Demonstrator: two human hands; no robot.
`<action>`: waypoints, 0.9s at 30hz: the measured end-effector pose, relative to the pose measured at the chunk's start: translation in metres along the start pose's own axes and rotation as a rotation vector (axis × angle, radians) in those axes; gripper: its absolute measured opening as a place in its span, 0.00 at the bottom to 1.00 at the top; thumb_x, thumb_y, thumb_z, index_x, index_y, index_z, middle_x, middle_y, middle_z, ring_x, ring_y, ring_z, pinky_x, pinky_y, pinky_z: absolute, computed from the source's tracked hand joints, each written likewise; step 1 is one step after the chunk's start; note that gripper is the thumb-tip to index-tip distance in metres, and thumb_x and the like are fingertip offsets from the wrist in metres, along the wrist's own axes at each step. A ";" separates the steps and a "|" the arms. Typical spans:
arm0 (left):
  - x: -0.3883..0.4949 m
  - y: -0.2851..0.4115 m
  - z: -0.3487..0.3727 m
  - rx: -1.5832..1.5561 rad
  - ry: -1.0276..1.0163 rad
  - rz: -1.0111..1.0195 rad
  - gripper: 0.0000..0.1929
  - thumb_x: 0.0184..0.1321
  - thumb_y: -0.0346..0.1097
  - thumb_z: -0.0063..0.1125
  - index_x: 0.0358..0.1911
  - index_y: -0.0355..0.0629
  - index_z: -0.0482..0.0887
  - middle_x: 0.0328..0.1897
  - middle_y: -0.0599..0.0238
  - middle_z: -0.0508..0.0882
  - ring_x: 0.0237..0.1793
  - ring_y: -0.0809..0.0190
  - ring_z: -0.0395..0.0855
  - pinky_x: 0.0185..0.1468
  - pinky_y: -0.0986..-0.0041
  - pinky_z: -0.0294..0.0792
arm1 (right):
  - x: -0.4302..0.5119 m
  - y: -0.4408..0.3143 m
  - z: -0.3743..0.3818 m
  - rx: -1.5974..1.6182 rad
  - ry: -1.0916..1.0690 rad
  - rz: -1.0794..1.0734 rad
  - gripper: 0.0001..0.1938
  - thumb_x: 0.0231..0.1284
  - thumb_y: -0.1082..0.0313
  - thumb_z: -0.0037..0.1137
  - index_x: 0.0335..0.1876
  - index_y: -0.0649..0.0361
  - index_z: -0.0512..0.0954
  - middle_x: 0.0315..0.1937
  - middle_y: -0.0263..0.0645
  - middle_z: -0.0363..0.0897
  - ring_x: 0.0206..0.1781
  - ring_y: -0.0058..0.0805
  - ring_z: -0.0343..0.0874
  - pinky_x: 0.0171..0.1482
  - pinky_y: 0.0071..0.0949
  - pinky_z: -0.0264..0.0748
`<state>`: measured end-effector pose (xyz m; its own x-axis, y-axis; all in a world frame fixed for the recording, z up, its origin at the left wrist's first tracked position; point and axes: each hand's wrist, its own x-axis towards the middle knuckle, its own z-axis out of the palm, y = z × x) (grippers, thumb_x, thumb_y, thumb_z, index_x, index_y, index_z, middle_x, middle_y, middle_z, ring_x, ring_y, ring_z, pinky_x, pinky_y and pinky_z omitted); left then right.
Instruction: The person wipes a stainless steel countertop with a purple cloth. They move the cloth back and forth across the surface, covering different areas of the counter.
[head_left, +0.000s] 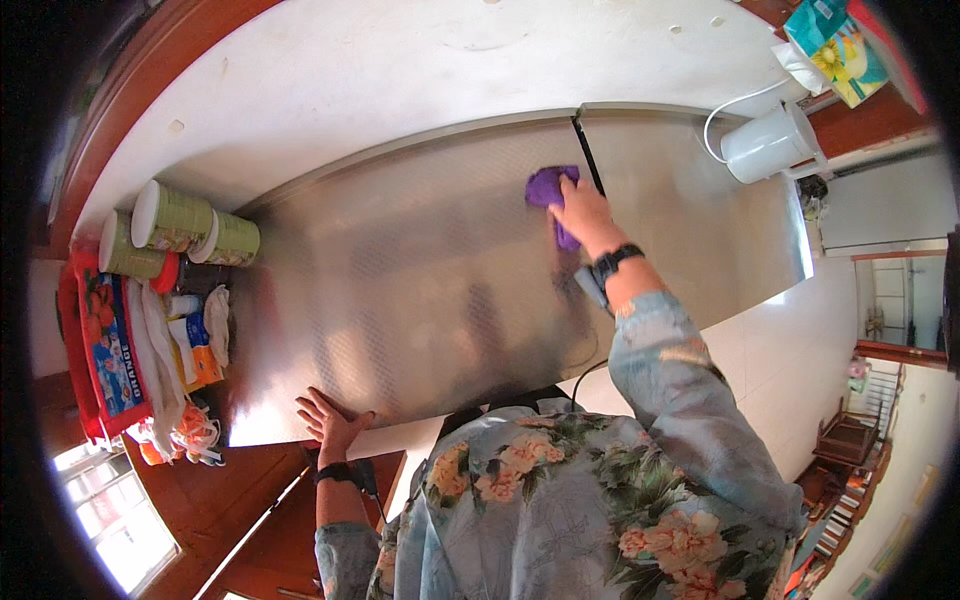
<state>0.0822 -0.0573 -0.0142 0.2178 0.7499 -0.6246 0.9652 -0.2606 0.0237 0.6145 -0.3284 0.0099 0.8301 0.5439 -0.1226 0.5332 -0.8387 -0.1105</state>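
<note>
My right hand (586, 214) presses a purple cloth (551, 187) onto a shiny stainless steel worktop (427, 300), close to the dark seam (589, 154) between its two panels. Part of the cloth hangs out below the fingers. At the near left edge of the worktop rests my left hand (334, 421), fingers spread, holding nothing. Each wrist wears a black strap with a small device. The palm side of the right hand is hidden.
Several green canisters (172, 217) stand at the left end beside a red printed bag (112, 345) and other packets. A white electric kettle or jug (772, 142) with a cord is at the far right. Above it sits a tissue pack (840, 52). A white wall (420, 67) borders the back.
</note>
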 end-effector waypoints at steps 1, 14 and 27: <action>-0.001 0.000 0.000 -0.012 0.006 0.013 0.80 0.27 0.55 0.84 0.76 0.48 0.24 0.80 0.42 0.22 0.78 0.36 0.20 0.76 0.42 0.30 | -0.019 -0.004 0.004 -0.009 -0.011 -0.021 0.33 0.58 0.51 0.61 0.68 0.55 0.68 0.54 0.52 0.73 0.54 0.52 0.78 0.53 0.46 0.77; -0.004 0.005 -0.004 -0.024 0.015 -0.008 0.81 0.25 0.58 0.84 0.75 0.51 0.23 0.80 0.45 0.21 0.79 0.38 0.20 0.77 0.41 0.32 | -0.198 -0.031 0.008 0.016 -0.141 -0.260 0.34 0.54 0.52 0.66 0.67 0.51 0.68 0.48 0.47 0.73 0.49 0.47 0.77 0.46 0.46 0.75; -0.003 0.000 -0.002 -0.010 -0.006 -0.015 0.82 0.23 0.62 0.83 0.75 0.46 0.24 0.78 0.39 0.21 0.77 0.33 0.18 0.75 0.37 0.30 | 0.003 -0.041 -0.010 -0.014 0.032 0.010 0.31 0.60 0.52 0.61 0.67 0.56 0.69 0.52 0.51 0.75 0.52 0.51 0.78 0.53 0.45 0.77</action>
<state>0.0818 -0.0587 -0.0110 0.2021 0.7504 -0.6293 0.9698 -0.2428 0.0220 0.5969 -0.2930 0.0236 0.8402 0.5343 -0.0923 0.5266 -0.8447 -0.0960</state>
